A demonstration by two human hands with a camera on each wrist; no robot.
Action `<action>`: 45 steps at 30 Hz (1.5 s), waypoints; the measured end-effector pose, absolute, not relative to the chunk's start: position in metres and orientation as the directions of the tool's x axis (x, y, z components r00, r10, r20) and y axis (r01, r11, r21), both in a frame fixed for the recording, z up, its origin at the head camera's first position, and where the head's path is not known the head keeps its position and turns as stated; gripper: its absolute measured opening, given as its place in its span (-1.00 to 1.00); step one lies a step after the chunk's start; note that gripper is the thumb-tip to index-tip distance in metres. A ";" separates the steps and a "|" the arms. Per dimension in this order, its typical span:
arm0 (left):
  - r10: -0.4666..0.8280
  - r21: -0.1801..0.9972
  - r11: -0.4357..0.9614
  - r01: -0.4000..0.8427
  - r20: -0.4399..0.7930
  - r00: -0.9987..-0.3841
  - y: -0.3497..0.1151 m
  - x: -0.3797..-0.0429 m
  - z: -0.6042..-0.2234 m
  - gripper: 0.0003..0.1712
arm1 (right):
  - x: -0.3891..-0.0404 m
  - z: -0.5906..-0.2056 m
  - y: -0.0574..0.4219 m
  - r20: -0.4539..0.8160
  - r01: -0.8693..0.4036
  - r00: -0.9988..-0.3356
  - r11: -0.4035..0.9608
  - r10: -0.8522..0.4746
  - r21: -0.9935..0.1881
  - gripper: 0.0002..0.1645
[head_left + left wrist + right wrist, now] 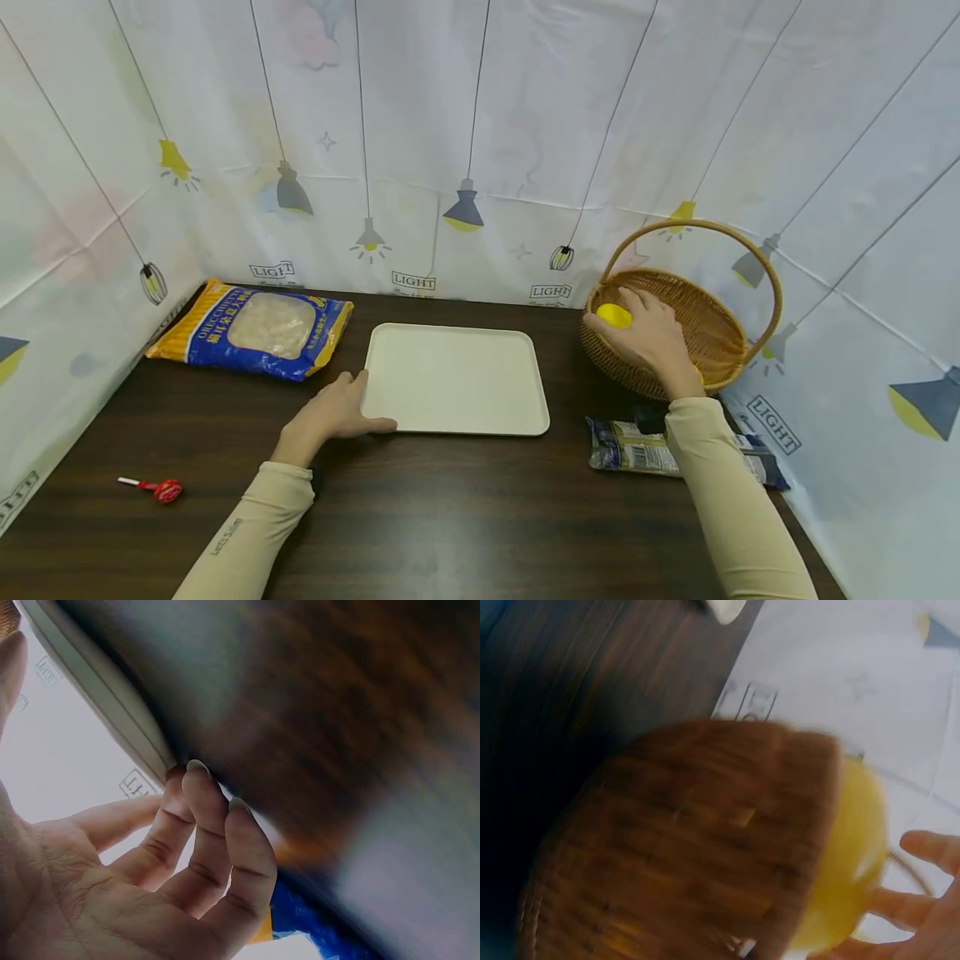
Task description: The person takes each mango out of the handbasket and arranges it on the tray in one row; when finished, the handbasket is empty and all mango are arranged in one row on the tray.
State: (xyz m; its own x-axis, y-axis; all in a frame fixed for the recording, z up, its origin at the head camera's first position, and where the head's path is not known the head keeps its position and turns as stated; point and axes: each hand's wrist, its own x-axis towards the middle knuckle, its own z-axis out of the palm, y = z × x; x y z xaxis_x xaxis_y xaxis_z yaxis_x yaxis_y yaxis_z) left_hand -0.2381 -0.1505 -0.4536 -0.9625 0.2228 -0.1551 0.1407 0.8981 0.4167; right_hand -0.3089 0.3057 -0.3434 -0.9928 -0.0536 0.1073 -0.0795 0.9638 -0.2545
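The right hand (651,335) grips a yellow ball (613,316) between thumb and fingers at the basket's (617,360) left rim, near the worktop's (465,525) far right corner. The left hand (332,412), thumb and fingers spread, touches the tray's (457,379) near left corner. 1 lollipop (168,491) lies toward the worktop's left edge.

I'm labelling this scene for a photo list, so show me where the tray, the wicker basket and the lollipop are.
Tray (456,379): head view, middle of its bare surface.
Wicker basket (708,321): head view, woven inner wall.
Lollipop (167,491): head view, its red head.
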 end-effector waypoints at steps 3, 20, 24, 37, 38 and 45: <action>0.225 0.417 0.898 0.140 -0.164 -0.960 -0.150 -0.239 -0.454 0.30 | -0.309 -0.344 0.320 0.047 -0.066 -0.997 0.967 -0.056 -0.248 0.21; 0.219 0.412 0.899 0.146 -0.135 -0.966 -0.149 -0.242 -0.459 0.40 | -0.309 -0.355 0.336 0.058 -0.152 -0.988 0.962 -0.143 -0.227 -0.01; 0.216 0.411 0.900 0.149 -0.122 -0.969 -0.149 -0.242 -0.459 0.40 | -0.310 -0.355 0.335 0.092 -0.164 -0.985 0.960 -0.146 -0.228 -0.05; 0.205 0.414 0.901 0.128 -0.147 -0.968 -0.148 -0.240 -0.456 0.39 | -0.303 -0.339 0.316 0.257 -0.211 -0.957 0.933 -0.136 -0.292 -0.12; 0.205 0.415 0.901 0.128 -0.148 -0.967 -0.148 -0.240 -0.456 0.39 | -0.302 -0.337 0.312 0.264 -0.215 -0.955 0.930 -0.137 -0.298 -0.12; 0.205 0.423 0.898 0.124 -0.152 -0.967 -0.149 -0.240 -0.456 0.40 | -0.297 -0.335 0.281 0.282 -0.261 -0.944 0.909 -0.171 -0.324 -0.18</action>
State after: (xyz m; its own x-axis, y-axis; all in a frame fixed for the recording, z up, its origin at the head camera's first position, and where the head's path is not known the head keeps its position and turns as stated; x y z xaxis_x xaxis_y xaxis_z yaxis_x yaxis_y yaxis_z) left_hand -0.2400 -0.1485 -0.4562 -0.9669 0.2048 -0.1520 0.1236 0.8976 0.4231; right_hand -0.2971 0.2808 -0.3353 -0.9439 -0.1709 0.2825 -0.2615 0.9093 -0.3238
